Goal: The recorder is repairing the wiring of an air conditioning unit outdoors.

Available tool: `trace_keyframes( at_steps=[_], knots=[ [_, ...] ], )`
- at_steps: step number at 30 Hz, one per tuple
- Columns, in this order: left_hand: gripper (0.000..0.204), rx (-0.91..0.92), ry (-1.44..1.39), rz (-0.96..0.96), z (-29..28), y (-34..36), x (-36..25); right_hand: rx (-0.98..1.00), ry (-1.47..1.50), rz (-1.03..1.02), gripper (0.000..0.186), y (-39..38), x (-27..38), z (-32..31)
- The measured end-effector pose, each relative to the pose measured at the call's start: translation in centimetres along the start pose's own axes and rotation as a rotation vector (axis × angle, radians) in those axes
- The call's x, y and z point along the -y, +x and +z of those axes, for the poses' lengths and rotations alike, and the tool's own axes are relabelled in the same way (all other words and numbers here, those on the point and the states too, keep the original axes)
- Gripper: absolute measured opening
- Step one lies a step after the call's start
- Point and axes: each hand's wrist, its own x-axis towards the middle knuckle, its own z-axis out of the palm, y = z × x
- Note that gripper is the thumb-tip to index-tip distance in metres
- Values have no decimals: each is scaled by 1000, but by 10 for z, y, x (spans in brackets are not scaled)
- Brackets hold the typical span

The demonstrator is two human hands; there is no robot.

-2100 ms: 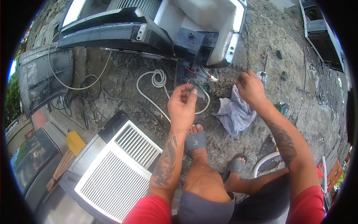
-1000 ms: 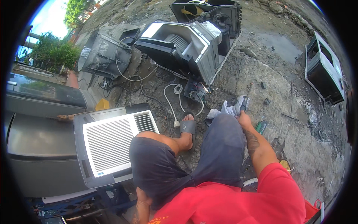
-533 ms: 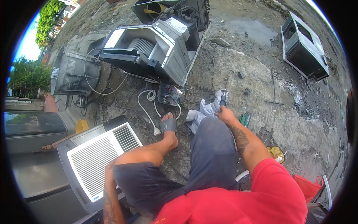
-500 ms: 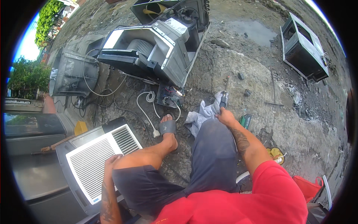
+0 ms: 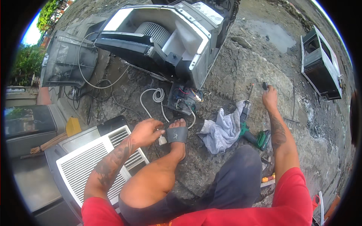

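Note:
My right hand (image 5: 269, 98) reaches down to the ground beyond the drill, its fingers closed at a small black block (image 5: 265, 86). A green and black cordless drill (image 5: 245, 126) with a long bit lies beside a crumpled grey cloth (image 5: 222, 130). My left hand (image 5: 147, 132) hovers over the corner of a white grille panel (image 5: 88, 164), thumb and fingers apart, with nothing seen in it. Close to its fingertips is a white plug (image 5: 162, 140) on a coiled white cord (image 5: 157, 96), beside my sandalled foot.
Ahead stands an opened air conditioner (image 5: 181, 37) with its fan exposed and a wired control box (image 5: 184, 100) hanging in front. A grey plastic housing (image 5: 69, 58) stands left. Another metal casing (image 5: 320, 62) lies far right, past a thin metal rod (image 5: 293, 100). A puddle (image 5: 273, 34) lies behind.
My right hand has let go of the drill and moved forward to the small black block. My left hand has risen from my knee toward the plug. The view has shifted.

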Motion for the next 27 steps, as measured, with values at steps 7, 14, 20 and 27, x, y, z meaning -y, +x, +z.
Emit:
trace_keyframes(
  at_steps=[7, 14, 20, 27],
  knots=[
    [46, -578, 61, -26, 26, 102, 4, 97, -158, -296, 60, 50, -39, 44],
    [48, -578, 251, -172, 49, 159, -1, -24, -101, -150, 46, 5, -9, 3],
    [55, -669, -14, 45, 76, 138, -8, 418, 323, -215, 42, -111, 134, -105],
    [67, -621, 170, -23, 103, 137, -20, 422, 468, -662, 57, -187, 303, -106]
  ],
)
